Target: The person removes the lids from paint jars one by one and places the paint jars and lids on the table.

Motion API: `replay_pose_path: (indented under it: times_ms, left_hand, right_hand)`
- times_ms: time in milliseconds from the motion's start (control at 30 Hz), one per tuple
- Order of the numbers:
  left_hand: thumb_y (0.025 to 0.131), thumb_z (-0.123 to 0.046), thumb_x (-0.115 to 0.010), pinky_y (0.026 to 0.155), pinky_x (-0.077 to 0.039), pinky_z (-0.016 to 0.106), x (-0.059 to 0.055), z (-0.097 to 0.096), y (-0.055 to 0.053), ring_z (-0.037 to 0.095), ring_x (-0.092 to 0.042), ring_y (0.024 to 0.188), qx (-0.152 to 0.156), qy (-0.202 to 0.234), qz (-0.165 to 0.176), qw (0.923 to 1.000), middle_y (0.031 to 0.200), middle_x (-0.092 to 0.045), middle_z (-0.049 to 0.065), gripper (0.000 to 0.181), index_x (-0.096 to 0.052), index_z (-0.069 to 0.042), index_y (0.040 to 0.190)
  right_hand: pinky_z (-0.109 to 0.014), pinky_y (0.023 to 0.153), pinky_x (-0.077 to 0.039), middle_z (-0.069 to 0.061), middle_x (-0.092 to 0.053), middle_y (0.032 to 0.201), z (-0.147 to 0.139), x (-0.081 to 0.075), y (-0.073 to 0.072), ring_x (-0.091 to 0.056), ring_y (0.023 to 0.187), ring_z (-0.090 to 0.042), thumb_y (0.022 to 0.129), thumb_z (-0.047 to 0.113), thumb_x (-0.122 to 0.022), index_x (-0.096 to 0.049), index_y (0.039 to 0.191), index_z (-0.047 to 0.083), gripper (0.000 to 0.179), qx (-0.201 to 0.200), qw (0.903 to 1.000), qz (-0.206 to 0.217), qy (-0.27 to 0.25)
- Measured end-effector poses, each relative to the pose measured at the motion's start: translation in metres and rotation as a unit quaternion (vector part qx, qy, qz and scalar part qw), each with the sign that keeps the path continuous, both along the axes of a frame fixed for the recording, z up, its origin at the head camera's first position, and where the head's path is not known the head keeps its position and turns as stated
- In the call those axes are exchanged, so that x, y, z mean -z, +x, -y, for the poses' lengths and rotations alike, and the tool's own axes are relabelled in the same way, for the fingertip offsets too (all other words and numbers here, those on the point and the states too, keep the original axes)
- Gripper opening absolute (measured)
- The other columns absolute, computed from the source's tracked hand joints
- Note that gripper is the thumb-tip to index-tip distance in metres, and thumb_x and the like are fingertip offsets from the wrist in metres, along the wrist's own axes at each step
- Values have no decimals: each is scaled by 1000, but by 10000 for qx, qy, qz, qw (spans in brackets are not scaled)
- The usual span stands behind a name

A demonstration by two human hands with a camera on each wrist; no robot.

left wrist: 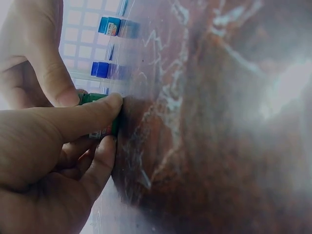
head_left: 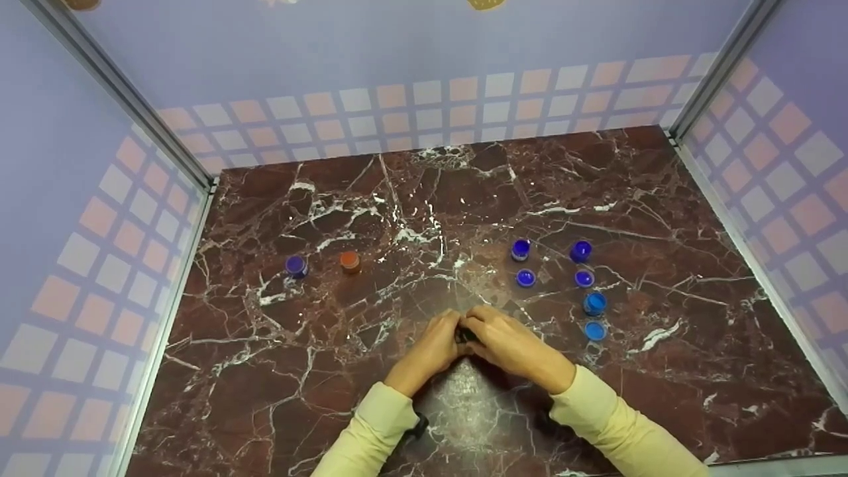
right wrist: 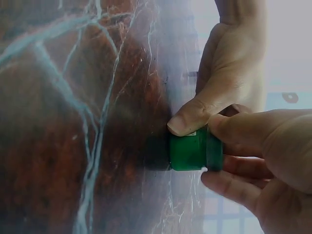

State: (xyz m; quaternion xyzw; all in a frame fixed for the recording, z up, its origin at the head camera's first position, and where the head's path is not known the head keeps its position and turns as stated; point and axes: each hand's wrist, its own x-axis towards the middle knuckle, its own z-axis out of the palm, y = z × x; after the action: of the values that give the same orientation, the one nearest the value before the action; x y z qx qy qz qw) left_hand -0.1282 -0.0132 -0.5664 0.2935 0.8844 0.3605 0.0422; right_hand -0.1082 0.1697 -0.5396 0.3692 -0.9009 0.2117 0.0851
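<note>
A small green paint jar (right wrist: 187,152) stands on the table between the two hands. It looks nearly black in the head view, mostly covered by fingers. My left hand (head_left: 434,344) grips the jar's body low down, its thumb on the side. With thumb and fingers my right hand (head_left: 500,338) pinches the dark green lid (right wrist: 214,153), which sits on the jar. In the left wrist view, the fingers of both hands hide much of the jar.
Right of the hands stand two dark blue jars (head_left: 521,250) (head_left: 581,251) and a light blue jar (head_left: 595,303), each with a round lid (head_left: 595,330) lying in front. A purple jar (head_left: 296,267) and an orange jar (head_left: 350,262) stand left. Walls enclose the marbled table (head_left: 252,397).
</note>
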Motion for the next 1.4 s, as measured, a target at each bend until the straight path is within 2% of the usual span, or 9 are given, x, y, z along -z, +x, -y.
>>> replay_pose_path:
  times_ms: [100, 300, 467, 667, 867, 1000, 1067, 1233, 1400]
  left_hand:
    - [80, -16, -88, 86, -54, 43, 0, 0, 0, 32, -65, 92, 36, -33, -13, 10000, 95, -64, 11, 35, -62, 0, 96]
    - [80, -18, -88, 88, -54, 42, -1, 0, -1, 32, -65, 96, 43, -123, 97, 9999, 98, -65, 11, 39, -65, 0, 106]
    - [81, -16, -87, 91, -52, 42, -3, 0, -1, 31, -64, 100, 31, -137, 321, 9994, 100, -65, 10, 39, -64, -1, 109]
    - [80, -14, -88, 89, -52, 42, -2, 1, 0, 31, -64, 97, 46, -102, 278, 9996, 98, -64, 10, 38, -64, -2, 107]
    - [81, -11, -87, 88, -53, 43, -3, 0, 0, 31, -65, 97, -25, -162, 304, 9994, 100, -65, 11, 37, -62, 1, 106]
    - [81, -6, -87, 91, -54, 45, -4, -1, 1, 33, -65, 100, -108, -188, 434, 9988, 104, -65, 13, 36, -62, 1, 107]
    - [80, -6, -87, 92, -54, 45, -5, -3, 2, 33, -66, 102, -143, -188, 474, 9986, 105, -66, 13, 37, -62, 1, 108]
    - [79, -4, -87, 93, -53, 43, -5, -4, 3, 31, -65, 103, -159, -180, 315, 9992, 105, -66, 12, 36, -63, 0, 107]
    - [80, -3, -86, 93, -53, 43, -8, -6, 6, 32, -65, 105, -236, -235, 399, 9986, 106, -66, 11, 35, -65, -3, 108]
  right_hand:
    - [-38, 84, -57, -10, -66, 102, 1, 0, -1, -64, 94, -26, 86, 16, -83, -71, 105, 1, 27, -45, 9999, -94, 65]
    - [-38, 92, -55, -10, -68, 110, -2, 0, -5, -64, 103, -26, 84, 8, -82, -71, 109, 0, 28, -422, 9991, 18, -31]
    - [-36, 88, -56, -9, -67, 106, -6, -1, -7, -64, 97, -24, 79, -1, -82, -71, 106, 1, 29, -650, 9976, 96, -236]
    - [-35, 88, -56, -9, -66, 106, -8, -3, -9, -65, 97, -23, 76, -9, -75, -70, 106, 1, 32, -768, 9947, 564, -399]
    - [-36, 95, -55, -14, -64, 117, -15, 0, -9, -65, 106, -27, 81, -9, -70, -68, 117, -3, 37, -503, 9877, 1209, -854]
    - [-41, 95, -55, -13, -63, 122, -21, 7, -7, -63, 108, -26, 84, -5, -70, -67, 124, -1, 41, -264, 9820, 1368, -1277]
    - [-43, 95, -54, -13, -64, 122, -23, 11, -5, -63, 108, -26, 85, -5, -71, -67, 125, 0, 41, -134, 9762, 1471, -1589]
    - [-45, 97, -53, -10, -69, 117, -25, 22, 0, -66, 107, -27, 85, -4, -74, -69, 119, 0, 35, 305, 9596, 1619, -2281]
    - [-43, 94, -54, -11, -70, 119, -27, 31, 4, -67, 106, -29, 84, -1, -77, -70, 117, 0, 34, 591, 9471, 1637, -2698]
